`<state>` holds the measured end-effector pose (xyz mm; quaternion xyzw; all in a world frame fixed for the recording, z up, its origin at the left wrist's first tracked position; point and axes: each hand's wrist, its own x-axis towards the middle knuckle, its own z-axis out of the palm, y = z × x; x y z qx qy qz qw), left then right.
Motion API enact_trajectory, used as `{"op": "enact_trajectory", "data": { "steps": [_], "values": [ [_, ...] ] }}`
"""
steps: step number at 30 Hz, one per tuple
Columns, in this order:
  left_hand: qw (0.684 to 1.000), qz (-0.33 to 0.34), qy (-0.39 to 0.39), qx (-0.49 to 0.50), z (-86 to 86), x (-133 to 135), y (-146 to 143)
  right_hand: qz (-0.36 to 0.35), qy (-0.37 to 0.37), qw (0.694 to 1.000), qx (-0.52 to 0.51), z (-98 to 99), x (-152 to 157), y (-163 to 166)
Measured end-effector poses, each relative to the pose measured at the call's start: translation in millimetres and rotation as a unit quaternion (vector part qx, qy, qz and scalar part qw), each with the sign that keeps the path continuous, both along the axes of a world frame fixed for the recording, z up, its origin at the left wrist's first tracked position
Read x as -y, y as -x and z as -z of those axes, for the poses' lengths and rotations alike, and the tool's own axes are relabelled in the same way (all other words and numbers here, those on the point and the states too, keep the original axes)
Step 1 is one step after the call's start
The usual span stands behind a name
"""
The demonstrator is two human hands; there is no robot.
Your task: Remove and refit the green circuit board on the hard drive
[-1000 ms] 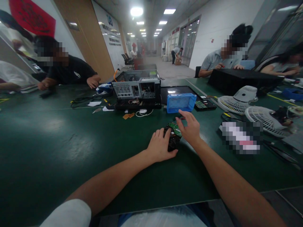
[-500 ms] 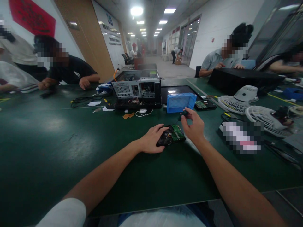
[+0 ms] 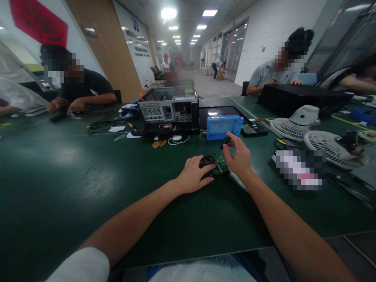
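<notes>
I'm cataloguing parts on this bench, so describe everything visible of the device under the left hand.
The device is a flat, dark, boxy unit, with a green circuit board exposed at its right end. It lies board side up on the green table. The left hand rests across it, hiding part of it. Near its far edge is a dark tool held by the right hand; whether the tip touches is unclear.
</notes>
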<state>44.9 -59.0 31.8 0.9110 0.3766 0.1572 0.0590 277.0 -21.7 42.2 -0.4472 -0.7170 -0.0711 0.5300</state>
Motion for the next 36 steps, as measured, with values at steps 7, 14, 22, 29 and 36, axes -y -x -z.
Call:
{"op": "enact_trajectory", "data": {
  "steps": [7, 14, 22, 29, 36],
  "values": [
    [0.999, 0.034, 0.015, 0.005, -3.3, -8.1, 8.9, 0.002, 0.003, 1.000, -0.007, 3.2, -1.4, 0.4],
    [0.999, 0.042, 0.029, -0.004, -2.2, -12.9, 11.6, 0.021, 0.002, 1.000, 0.010, 1.6, -0.1, 2.6],
    [0.999, 0.039, 0.028, -0.008, -0.7, -13.5, 12.0, 0.047, -0.004, 0.998, -0.041, 11.0, -7.1, -0.7],
    [0.999, 0.038, 0.019, -0.007, 1.2, -14.4, 12.4, 0.033, -0.006, 0.999, -0.007, 4.1, -3.3, 0.5],
    [0.999, 0.036, 0.018, -0.008, 2.0, -14.7, 12.2, 0.041, -0.002, 0.999, -0.007, 3.1, -1.3, 4.2]
  ]
}}
